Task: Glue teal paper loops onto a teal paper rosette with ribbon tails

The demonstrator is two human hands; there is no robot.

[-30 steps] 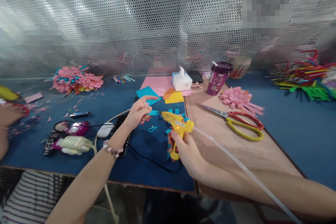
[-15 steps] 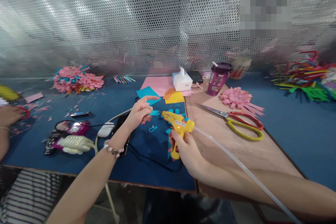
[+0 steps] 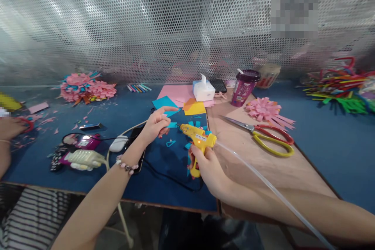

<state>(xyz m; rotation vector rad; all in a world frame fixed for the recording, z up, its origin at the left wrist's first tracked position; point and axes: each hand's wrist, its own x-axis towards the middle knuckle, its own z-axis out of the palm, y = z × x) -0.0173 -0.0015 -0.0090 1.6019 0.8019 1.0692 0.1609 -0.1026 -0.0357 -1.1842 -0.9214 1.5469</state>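
Note:
My right hand point(image 3: 206, 160) is wrapped round the handle of a yellow hot glue gun point(image 3: 199, 137). A long clear glue stick point(image 3: 258, 174) trails from the gun's back end. Between the thumb and fingers of my left hand point(image 3: 156, 125) is a small blue paper strip point(image 3: 172, 125), its free end close to the gun's nozzle. Whether the nozzle touches the strip I cannot tell. Below it lies a blue paper loop point(image 3: 170, 143) on the table. Other blue paper pieces point(image 3: 195, 124) lie behind and under the gun, partly hidden by it.
Scissors with red and yellow handles point(image 3: 260, 133) and a pink paper flower point(image 3: 263, 109) lie at right. A purple cup point(image 3: 244, 88) and tissue pack point(image 3: 203, 90) stand behind. A phone point(image 3: 136, 150) and cables lie left. Another person's hand point(image 3: 13, 127) holds red-handled scissors at far left.

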